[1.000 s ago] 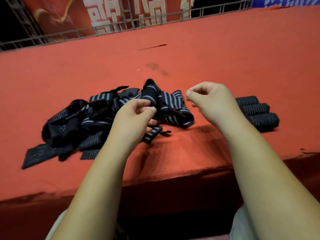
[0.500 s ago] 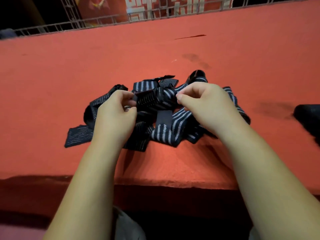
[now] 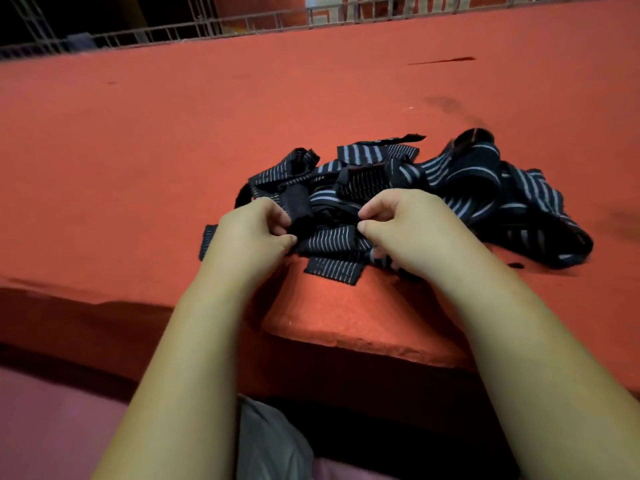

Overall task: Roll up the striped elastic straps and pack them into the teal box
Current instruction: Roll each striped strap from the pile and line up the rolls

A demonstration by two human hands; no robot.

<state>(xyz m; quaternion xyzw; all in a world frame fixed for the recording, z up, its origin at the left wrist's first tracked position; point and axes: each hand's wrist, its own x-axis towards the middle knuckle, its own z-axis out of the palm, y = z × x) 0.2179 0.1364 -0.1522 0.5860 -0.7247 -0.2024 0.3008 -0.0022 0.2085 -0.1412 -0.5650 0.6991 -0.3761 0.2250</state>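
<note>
A tangled heap of dark striped elastic straps (image 3: 478,188) lies on the red-covered table (image 3: 173,140), a little right of centre. My left hand (image 3: 249,233) pinches one end of a strap at the heap's near left side. My right hand (image 3: 405,226) pinches the same strap (image 3: 329,240) a short way to the right, fingers curled over it. The stretch of strap between the two hands shows thin white stripes. No teal box and no rolled straps are in view.
The table's front edge (image 3: 346,341) runs just below the heap, close to my forearms. A metal railing (image 3: 207,26) lines the far edge of the red surface. Dark stains (image 3: 446,105) mark the cloth behind the heap.
Both hands have moved down onto the heap's near side and closed on one strap. The view has swung left, so the rolled straps at the right have left the frame.
</note>
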